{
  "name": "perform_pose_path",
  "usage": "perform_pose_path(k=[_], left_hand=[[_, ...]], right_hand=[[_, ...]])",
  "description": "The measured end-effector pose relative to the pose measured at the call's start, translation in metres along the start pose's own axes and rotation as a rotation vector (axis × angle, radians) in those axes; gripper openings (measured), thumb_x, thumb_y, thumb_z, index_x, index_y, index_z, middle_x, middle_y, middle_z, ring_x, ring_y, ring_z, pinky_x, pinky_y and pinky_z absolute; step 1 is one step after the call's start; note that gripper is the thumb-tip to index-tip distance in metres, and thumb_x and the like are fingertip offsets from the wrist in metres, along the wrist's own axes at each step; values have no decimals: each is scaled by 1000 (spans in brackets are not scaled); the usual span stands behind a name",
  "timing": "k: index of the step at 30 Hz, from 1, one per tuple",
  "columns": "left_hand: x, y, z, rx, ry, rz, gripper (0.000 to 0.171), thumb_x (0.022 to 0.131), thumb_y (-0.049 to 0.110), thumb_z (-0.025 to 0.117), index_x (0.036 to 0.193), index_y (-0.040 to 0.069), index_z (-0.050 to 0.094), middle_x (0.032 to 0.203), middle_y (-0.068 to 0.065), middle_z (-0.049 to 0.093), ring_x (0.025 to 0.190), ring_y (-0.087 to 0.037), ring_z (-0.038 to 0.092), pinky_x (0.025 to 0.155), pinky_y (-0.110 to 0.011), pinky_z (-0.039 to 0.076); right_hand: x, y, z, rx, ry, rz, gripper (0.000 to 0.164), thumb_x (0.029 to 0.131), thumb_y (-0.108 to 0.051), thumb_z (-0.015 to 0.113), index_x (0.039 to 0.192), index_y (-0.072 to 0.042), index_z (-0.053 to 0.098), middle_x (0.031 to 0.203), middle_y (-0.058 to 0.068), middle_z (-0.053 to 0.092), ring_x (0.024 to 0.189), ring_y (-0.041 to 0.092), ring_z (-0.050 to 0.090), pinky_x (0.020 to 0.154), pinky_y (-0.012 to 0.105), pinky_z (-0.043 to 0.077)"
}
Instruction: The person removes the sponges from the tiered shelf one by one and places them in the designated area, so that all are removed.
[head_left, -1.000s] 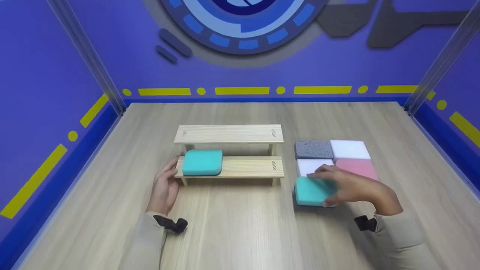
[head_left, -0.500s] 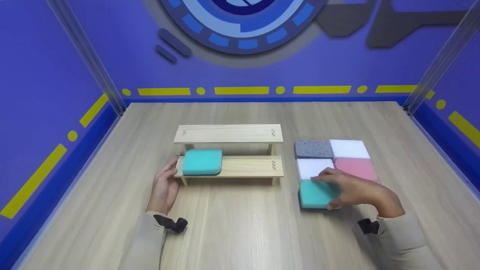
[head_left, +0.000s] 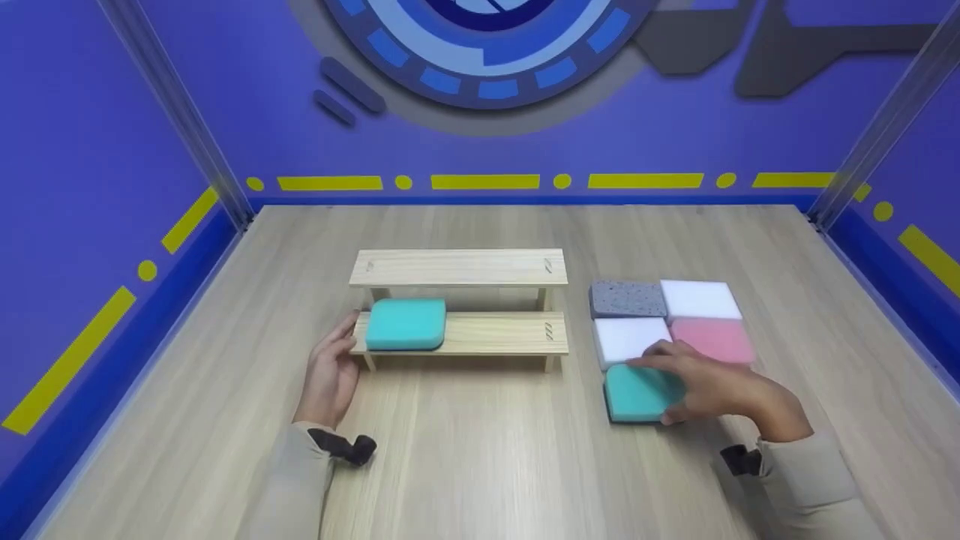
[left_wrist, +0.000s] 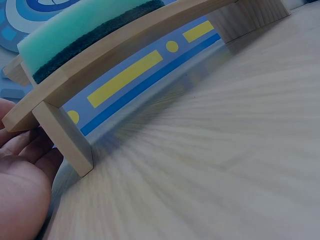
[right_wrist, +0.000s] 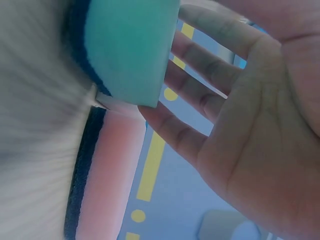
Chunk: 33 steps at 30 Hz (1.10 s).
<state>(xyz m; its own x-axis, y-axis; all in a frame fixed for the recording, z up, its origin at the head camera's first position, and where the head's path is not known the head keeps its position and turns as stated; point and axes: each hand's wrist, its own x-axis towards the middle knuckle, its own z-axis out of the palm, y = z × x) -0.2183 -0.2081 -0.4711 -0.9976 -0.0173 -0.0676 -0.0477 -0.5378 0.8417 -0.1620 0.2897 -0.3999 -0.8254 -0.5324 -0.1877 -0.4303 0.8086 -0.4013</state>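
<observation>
My right hand [head_left: 712, 386] holds a teal sponge [head_left: 641, 394] between thumb and fingers, just in front of a white sponge [head_left: 630, 341]. In the right wrist view, this teal sponge [right_wrist: 132, 50] shows a dark scouring layer, and the fingers lie along its edge. My left hand [head_left: 330, 375] touches the left end of a two-step wooden shelf [head_left: 495, 334]. The left wrist view has the fingers [left_wrist: 25, 145] beside the shelf's leg [left_wrist: 65, 140]. Another teal sponge [head_left: 405, 324] lies on the lower step's left part, its dark layer downward.
A grey speckled sponge [head_left: 628, 298], a second white sponge [head_left: 700, 300] and a pink sponge [head_left: 711, 339] lie close together right of the shelf. The shelf's upper step [head_left: 457, 268] stands behind the lower one. Blue panels [head_left: 480, 157] border the wooden table [head_left: 465, 465].
My right hand has shifted the teal sponge a little rightward and toward me, showing more of the white sponge behind it. The left hand and the shelf stay in place.
</observation>
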Motion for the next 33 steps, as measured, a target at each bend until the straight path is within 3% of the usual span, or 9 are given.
perform_pose_path(k=[24, 33], left_hand=[[0, -1, 1, -3, -1, -11, 57, 94, -7, 28, 150, -6, 16, 162, -12, 9, 149, -19, 5, 122, -30, 9], [1, -1, 1, -13, -4, -1, 57, 93, -9, 27, 149, -8, 15, 162, -15, 8, 149, -21, 7, 122, -33, 11]], right_hand=[[-3, -3, -6, 40, 2, 31, 73, 70, -20, 83, 137, -19, 54, 134, 13, 47, 119, 33, 44, 95, 57, 47], [4, -12, -15, 68, 31, 4, 64, 79, -29, 77, 134, -6, 55, 133, 16, 54, 122, 38, 50, 99, 58, 44]])
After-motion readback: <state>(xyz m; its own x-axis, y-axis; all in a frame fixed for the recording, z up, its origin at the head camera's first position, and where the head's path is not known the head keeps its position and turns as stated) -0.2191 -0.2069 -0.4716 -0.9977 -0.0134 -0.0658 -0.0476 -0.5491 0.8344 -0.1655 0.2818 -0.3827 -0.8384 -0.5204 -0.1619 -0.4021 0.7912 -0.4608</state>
